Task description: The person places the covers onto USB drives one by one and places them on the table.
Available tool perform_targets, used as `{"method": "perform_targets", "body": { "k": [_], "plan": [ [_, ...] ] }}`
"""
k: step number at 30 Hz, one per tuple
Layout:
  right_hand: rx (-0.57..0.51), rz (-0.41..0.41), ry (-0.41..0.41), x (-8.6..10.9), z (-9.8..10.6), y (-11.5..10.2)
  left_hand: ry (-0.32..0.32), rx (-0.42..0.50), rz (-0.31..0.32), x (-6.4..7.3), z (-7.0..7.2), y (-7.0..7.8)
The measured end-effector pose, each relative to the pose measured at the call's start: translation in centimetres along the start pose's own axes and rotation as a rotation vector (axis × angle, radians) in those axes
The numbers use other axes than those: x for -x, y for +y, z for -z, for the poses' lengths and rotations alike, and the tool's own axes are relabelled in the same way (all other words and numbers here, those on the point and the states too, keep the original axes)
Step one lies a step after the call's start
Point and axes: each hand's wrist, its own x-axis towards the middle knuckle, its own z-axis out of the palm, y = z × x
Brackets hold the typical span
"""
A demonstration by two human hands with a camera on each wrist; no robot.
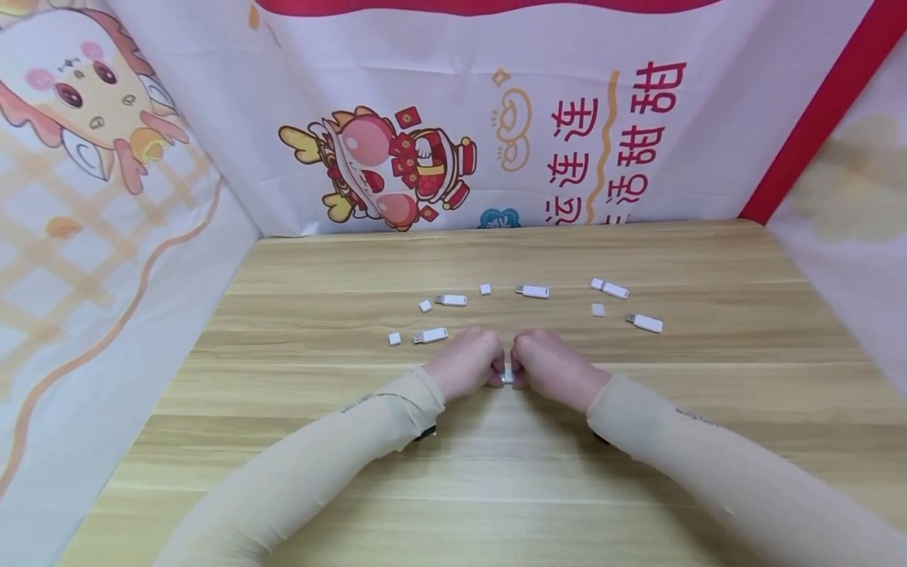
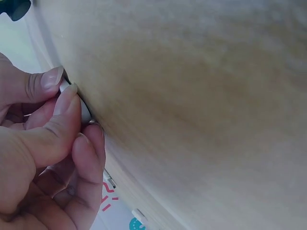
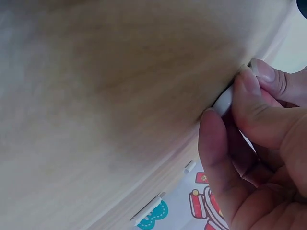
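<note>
Near the middle of the table, my two hands meet over a small white USB stick (image 1: 507, 376). My left hand (image 1: 469, 364) pinches its left end between thumb and curled fingers. From the other side my right hand (image 1: 556, 368) pinches the right end, the two thumbs close together. In the left wrist view a white end of the stick (image 2: 86, 113) shows between thumb and forefinger. A rounded white part of the stick (image 3: 223, 101) also shows in the right wrist view. Fingers hide most of it, so I cannot tell whether its cap is on.
Beyond my hands lie several white USB sticks (image 1: 533, 291), most with bare metal plugs, and loose white caps (image 1: 394, 339). One stick (image 1: 613, 290) has a cap at its plug end. Printed cloth (image 1: 425, 71) hangs along the wooden table's (image 1: 496, 488) back edge.
</note>
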Motion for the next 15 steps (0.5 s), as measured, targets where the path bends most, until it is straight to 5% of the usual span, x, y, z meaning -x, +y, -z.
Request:
{"method": "perform_targets", "body": {
  "k": [15],
  "plan": [
    [0.045, 0.004, 0.038, 0.33, -0.18, -0.52, 0.019, -0.078, -0.014, 0.49, 0.09, 0.73]
  ]
}}
